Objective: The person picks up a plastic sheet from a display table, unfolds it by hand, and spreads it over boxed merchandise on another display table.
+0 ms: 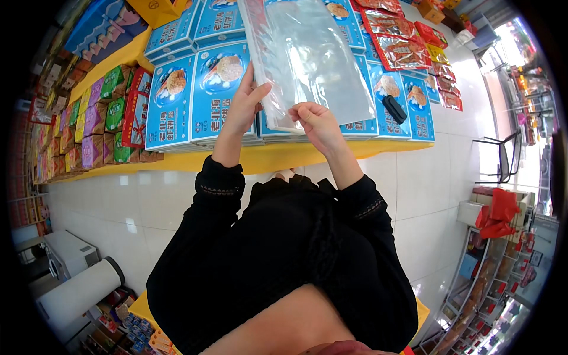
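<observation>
A stack of clear plastic bags (322, 65) lies tilted over the blue boxes in front of me. My left hand (244, 105) grips the stack's left edge, thumb on top and the other fingers mostly hidden beneath. At the near edge, my right hand (315, 123) is closed in a pinch on the plastic. How many layers are between its fingertips I cannot tell. Under and around the bags are blue boxes (204, 89) with a round food picture and Chinese writing. A small black object (394, 109) rests on the boxes to the right of my right hand.
Red snack packets (402, 52) lie at the back right. Colourful wrapped packs (94, 124) stand in rows on the left. A yellow cloth (266, 155) covers the table's front edge. Further right are a black chair (503, 157) and a shelf with a red bag (500, 216).
</observation>
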A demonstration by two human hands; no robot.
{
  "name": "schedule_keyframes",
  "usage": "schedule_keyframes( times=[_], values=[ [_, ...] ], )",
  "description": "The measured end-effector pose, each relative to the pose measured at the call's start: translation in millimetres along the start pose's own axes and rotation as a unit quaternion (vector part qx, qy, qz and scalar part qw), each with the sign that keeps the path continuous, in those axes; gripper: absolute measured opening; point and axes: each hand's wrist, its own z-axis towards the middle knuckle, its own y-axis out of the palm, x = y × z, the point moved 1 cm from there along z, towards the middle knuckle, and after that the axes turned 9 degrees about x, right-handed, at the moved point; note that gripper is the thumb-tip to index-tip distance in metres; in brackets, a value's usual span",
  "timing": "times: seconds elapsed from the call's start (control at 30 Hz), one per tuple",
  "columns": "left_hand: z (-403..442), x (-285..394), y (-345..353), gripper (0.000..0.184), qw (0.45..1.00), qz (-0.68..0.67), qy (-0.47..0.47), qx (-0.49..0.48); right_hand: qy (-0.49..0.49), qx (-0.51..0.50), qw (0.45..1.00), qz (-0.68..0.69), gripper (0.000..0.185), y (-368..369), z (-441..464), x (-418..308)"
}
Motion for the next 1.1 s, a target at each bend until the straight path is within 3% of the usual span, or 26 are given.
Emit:
schedule_keyframes(
  times=[0.47, 0.63, 0.73, 0.8, 0.83, 0.9, 0.97, 1.1],
  values=[
    [-0.5, 2.0, 1.6, 0.068, 1.000, -0.008, 0.005, 0.000, -0.018, 0.007, 0.995, 0.096, 0.014, -2.1, 1.4, 8.8],
    [0.6, 1.5, -0.5, 0.067, 1.000, -0.002, 0.007, -0.026, -0.029, 0.064, 0.994, 0.079, 0.007, 4.6, -3.4, 3.9],
    [-1.0, 4.7, 8.6, 0.068, 0.995, 0.025, 0.087, 0.032, -0.038, 0.080, 0.989, 0.120, 0.010, -1.9, -2.3, 12.9],
    [-1.4, 9.4, 14.8, 0.064, 0.975, 0.113, 0.188, 0.041, -0.033, 0.087, 0.983, 0.157, 0.009, -5.0, -1.6, 15.4],
    [-1.0, 9.0, 13.0, 0.064, 0.975, 0.114, 0.188, 0.041, -0.029, 0.095, 0.976, 0.193, 0.008, -6.2, -1.6, 15.8],
    [1.0, 7.9, 9.2, 0.051, 0.948, 0.245, 0.202, 0.009, -0.018, 0.126, 0.963, 0.238, 0.008, -5.7, -3.0, 13.5],
    [2.0, 7.4, 9.1, 0.041, 0.957, 0.234, 0.169, -0.012, -0.009, 0.157, 0.946, 0.283, 0.008, -6.0, -6.4, 9.6],
    [3.0, 14.7, 16.1, 0.029, 0.961, 0.250, 0.111, -0.045, -0.055, 0.123, 0.975, 0.177, 0.017, 2.4, -13.4, -3.2]
  ],
)
